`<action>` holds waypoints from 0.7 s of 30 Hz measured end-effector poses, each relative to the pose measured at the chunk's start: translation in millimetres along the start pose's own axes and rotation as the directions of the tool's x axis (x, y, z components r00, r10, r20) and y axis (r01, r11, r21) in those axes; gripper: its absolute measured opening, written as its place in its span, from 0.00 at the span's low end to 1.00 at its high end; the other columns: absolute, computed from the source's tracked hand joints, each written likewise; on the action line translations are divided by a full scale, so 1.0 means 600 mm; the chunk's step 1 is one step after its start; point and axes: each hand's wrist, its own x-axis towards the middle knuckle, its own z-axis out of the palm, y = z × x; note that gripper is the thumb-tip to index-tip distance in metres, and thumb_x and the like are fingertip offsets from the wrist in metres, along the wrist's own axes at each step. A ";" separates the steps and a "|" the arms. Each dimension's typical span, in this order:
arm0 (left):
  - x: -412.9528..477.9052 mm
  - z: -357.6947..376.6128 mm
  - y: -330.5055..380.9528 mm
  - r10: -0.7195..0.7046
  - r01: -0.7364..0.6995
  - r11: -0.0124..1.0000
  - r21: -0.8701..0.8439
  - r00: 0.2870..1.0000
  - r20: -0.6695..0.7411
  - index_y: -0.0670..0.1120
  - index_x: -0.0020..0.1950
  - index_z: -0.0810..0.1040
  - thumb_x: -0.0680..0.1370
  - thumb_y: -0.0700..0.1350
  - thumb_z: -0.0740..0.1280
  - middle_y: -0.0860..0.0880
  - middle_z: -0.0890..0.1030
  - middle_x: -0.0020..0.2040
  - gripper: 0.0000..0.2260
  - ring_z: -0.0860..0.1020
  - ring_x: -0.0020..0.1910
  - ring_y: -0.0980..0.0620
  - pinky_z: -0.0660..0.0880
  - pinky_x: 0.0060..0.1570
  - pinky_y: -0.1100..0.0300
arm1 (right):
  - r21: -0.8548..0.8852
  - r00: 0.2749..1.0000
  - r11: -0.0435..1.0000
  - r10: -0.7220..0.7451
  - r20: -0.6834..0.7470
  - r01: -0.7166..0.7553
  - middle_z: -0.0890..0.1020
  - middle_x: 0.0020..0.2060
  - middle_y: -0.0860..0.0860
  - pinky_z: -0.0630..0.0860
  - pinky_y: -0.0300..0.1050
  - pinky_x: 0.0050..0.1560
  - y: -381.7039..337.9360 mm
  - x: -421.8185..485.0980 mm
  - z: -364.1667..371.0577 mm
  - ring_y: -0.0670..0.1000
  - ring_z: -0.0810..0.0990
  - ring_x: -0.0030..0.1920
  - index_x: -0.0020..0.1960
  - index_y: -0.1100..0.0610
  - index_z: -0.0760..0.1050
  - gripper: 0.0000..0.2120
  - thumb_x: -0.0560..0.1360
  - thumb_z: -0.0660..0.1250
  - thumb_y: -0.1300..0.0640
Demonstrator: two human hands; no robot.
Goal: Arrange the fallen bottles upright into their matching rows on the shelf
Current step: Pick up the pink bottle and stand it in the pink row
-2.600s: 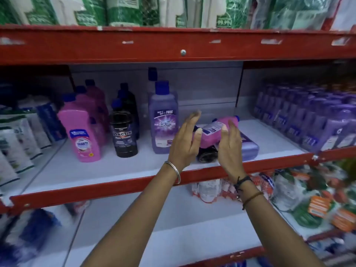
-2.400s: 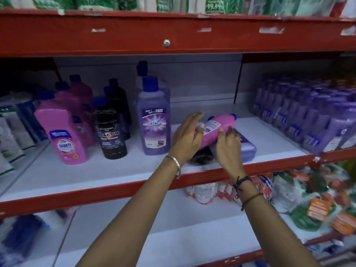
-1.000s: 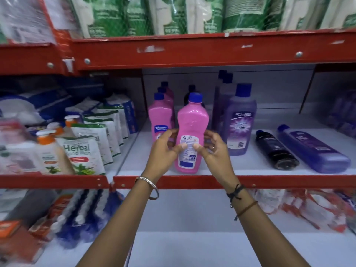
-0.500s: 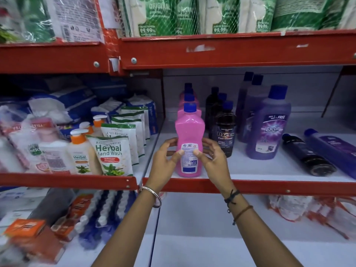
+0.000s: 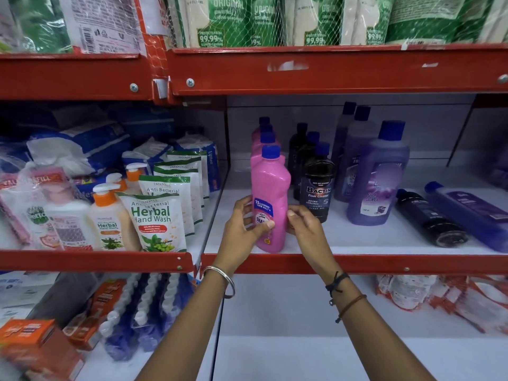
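Note:
A pink bottle [image 5: 270, 188] with a blue cap stands upright at the front of the pink row on the white shelf [image 5: 357, 237]. My left hand [image 5: 244, 224] grips its lower left side, thumb across the label. My right hand [image 5: 305, 226] touches its lower right side with fingers curled. To the right stand a row of black Bactin bottles [image 5: 317, 185] and a row of purple bottles [image 5: 378, 177]. A black bottle [image 5: 428, 218] and a purple bottle [image 5: 467, 213] lie on their sides at the right of the shelf.
Herbal hand wash pouches [image 5: 154, 218] and pump bottles [image 5: 110, 218] fill the left bay. The red shelf lip [image 5: 357, 264] runs along the front. Green and white refill packs [image 5: 275, 20] sit on the shelf above. Packets lie on the lower shelf.
The pink bottle was lifted off the fallen pile, carried left and stood in front of the pink row. It has since been turned so its front label faces me.

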 end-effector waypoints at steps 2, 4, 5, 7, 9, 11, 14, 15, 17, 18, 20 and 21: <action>0.002 0.002 0.004 0.001 -0.001 1.000 0.020 1.000 -0.015 0.52 0.67 0.66 0.71 0.44 0.73 0.57 0.76 0.54 0.27 0.77 0.51 0.61 0.76 0.45 0.69 | 0.074 0.998 0.997 0.029 0.061 -0.033 0.81 0.51 0.53 0.76 0.37 0.51 -0.007 -0.001 -0.002 0.44 0.81 0.49 0.55 0.56 0.75 0.09 0.77 0.61 0.57; 0.001 0.006 0.007 0.020 -0.016 0.997 0.073 0.998 -0.053 0.51 0.67 0.66 0.72 0.44 0.72 0.58 0.75 0.52 0.26 0.76 0.48 0.63 0.76 0.39 0.73 | 0.005 0.996 1.000 0.012 0.091 -0.012 0.79 0.55 0.54 0.76 0.33 0.50 -0.008 0.000 -0.004 0.44 0.80 0.52 0.58 0.56 0.75 0.13 0.75 0.65 0.55; 0.000 0.007 0.005 0.032 -0.026 0.996 0.091 0.997 -0.074 0.51 0.66 0.66 0.72 0.43 0.72 0.58 0.75 0.52 0.25 0.76 0.47 0.63 0.75 0.37 0.75 | -0.056 0.996 0.998 -0.002 0.087 0.007 0.78 0.57 0.55 0.77 0.32 0.49 -0.007 0.001 -0.006 0.45 0.79 0.54 0.60 0.56 0.75 0.15 0.75 0.66 0.55; -0.002 0.009 0.000 0.060 -0.048 0.993 0.105 0.992 -0.113 0.51 0.66 0.67 0.73 0.43 0.71 0.54 0.76 0.53 0.24 0.76 0.47 0.63 0.74 0.36 0.75 | -0.091 0.999 0.996 -0.020 0.050 0.025 0.79 0.57 0.54 0.77 0.30 0.48 -0.008 0.003 -0.007 0.45 0.79 0.53 0.62 0.56 0.73 0.16 0.75 0.66 0.57; -0.001 0.008 -0.006 0.077 -0.060 0.991 0.119 0.987 -0.140 0.53 0.65 0.68 0.73 0.43 0.70 0.52 0.76 0.55 0.22 0.77 0.48 0.62 0.74 0.36 0.75 | -0.056 1.000 0.998 -0.020 0.000 0.020 0.79 0.54 0.52 0.77 0.30 0.47 -0.008 0.003 -0.006 0.44 0.79 0.52 0.60 0.55 0.72 0.14 0.75 0.65 0.58; -0.001 0.010 -0.009 0.075 -0.053 0.988 0.142 0.985 -0.153 0.54 0.64 0.68 0.73 0.44 0.70 0.51 0.76 0.57 0.22 0.77 0.47 0.62 0.74 0.35 0.75 | -0.048 0.999 0.999 -0.026 -0.027 0.025 0.80 0.55 0.53 0.77 0.32 0.49 -0.009 0.004 -0.005 0.47 0.79 0.53 0.59 0.54 0.72 0.12 0.75 0.65 0.60; -0.002 0.016 -0.010 0.079 -0.049 0.983 0.179 0.982 -0.169 0.55 0.64 0.67 0.73 0.44 0.70 0.50 0.75 0.59 0.22 0.77 0.46 0.63 0.74 0.34 0.75 | -0.045 0.999 0.999 -0.030 -0.034 0.028 0.80 0.55 0.53 0.77 0.35 0.51 -0.008 0.004 -0.004 0.49 0.80 0.54 0.59 0.54 0.73 0.13 0.76 0.65 0.60; -0.003 0.018 -0.010 0.086 -0.052 0.980 0.191 0.981 -0.174 0.54 0.65 0.67 0.74 0.44 0.70 0.50 0.75 0.59 0.22 0.77 0.45 0.64 0.74 0.33 0.75 | -0.041 0.999 0.999 -0.025 -0.033 0.024 0.80 0.55 0.53 0.78 0.34 0.50 -0.008 0.003 -0.004 0.48 0.80 0.54 0.59 0.55 0.73 0.13 0.75 0.65 0.60; -0.005 0.022 -0.011 0.100 -0.057 0.974 0.221 0.977 -0.186 0.52 0.66 0.67 0.74 0.44 0.70 0.49 0.75 0.60 0.23 0.77 0.46 0.64 0.75 0.35 0.74 | -0.034 1.000 0.999 -0.021 -0.023 0.020 0.80 0.54 0.52 0.78 0.33 0.51 -0.011 0.002 -0.007 0.45 0.80 0.53 0.61 0.56 0.74 0.14 0.75 0.65 0.60; -0.008 0.026 -0.010 0.107 -0.058 0.972 0.228 0.973 -0.207 0.50 0.65 0.67 0.74 0.43 0.70 0.48 0.74 0.61 0.23 0.77 0.49 0.62 0.75 0.38 0.74 | -0.036 1.000 0.999 -0.020 -0.023 0.020 0.80 0.55 0.52 0.78 0.32 0.52 -0.014 0.000 -0.010 0.44 0.80 0.53 0.62 0.57 0.74 0.15 0.75 0.65 0.60; -0.015 0.037 -0.009 0.169 -0.080 0.953 0.294 0.941 -0.293 0.49 0.65 0.67 0.74 0.44 0.70 0.48 0.72 0.63 0.22 0.75 0.57 0.56 0.74 0.48 0.72 | -0.030 0.999 1.000 -0.005 -0.041 0.004 0.80 0.56 0.51 0.76 0.30 0.52 -0.017 -0.002 -0.022 0.45 0.79 0.54 0.63 0.59 0.73 0.16 0.75 0.65 0.60; -0.021 0.046 -0.004 0.239 -0.116 0.932 0.342 0.909 -0.343 0.48 0.65 0.67 0.75 0.44 0.68 0.47 0.71 0.64 0.20 0.72 0.61 0.54 0.72 0.53 0.69 | -0.022 0.998 1.000 0.006 -0.062 -0.007 0.80 0.56 0.52 0.76 0.32 0.54 -0.018 -0.004 -0.033 0.46 0.79 0.56 0.63 0.58 0.73 0.16 0.75 0.65 0.60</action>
